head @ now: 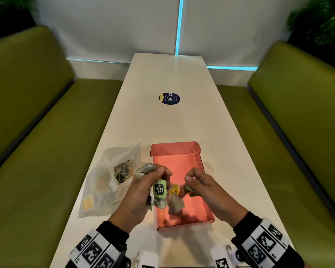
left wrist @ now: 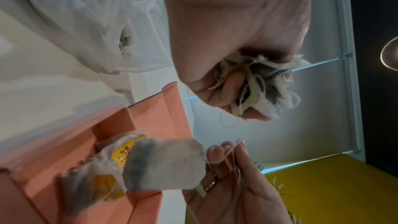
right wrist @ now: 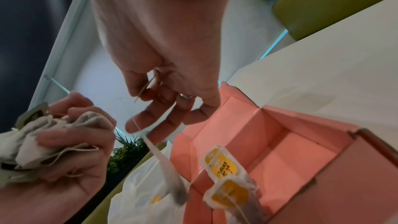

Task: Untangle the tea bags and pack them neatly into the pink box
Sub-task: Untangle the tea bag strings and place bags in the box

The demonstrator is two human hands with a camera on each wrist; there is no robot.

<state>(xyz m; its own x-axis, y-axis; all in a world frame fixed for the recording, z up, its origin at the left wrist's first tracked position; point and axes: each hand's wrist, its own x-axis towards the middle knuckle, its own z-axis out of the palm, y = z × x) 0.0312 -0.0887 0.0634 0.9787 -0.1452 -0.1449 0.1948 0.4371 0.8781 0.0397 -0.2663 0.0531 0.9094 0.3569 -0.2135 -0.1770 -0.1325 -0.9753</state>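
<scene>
— Paper and thread, that's all these tea bags (head: 176, 205) are: feather-light, soft, and I'd guess easy to tear if tugged hard.

— Where are they now?

— The left hand (head: 143, 192) is clenched round a crumpled bunch (left wrist: 261, 81) of them, with a green tag (head: 160, 189) dangling below. Several hang on strings over the pink box (head: 198, 171), a couple with yellow tags (right wrist: 223, 166). The right hand (head: 199, 187) pinches a thin string (left wrist: 228, 154) between fingertips and seems to hold a pale green tag too.

— So where would you take hold?

— By the tag or the string close to the bag, I think. The tag is the stiffest part. Pulling on the bag's paper risks splitting it, and the thread could slip through the fingers.

— Anything else about?

— A white plastic bag (head: 104, 182) lies just left of the box on the white table (head: 182, 122), with more tea bags showing in its mouth. A round sticker (head: 169, 98) sits further up the table, well apart. Green benches (head: 37, 113) run along both sides.

— What stands in the way?

— Mostly the knotted strings themselves. The box's raised lid flap stands at the far side, not blocking the hands.
</scene>
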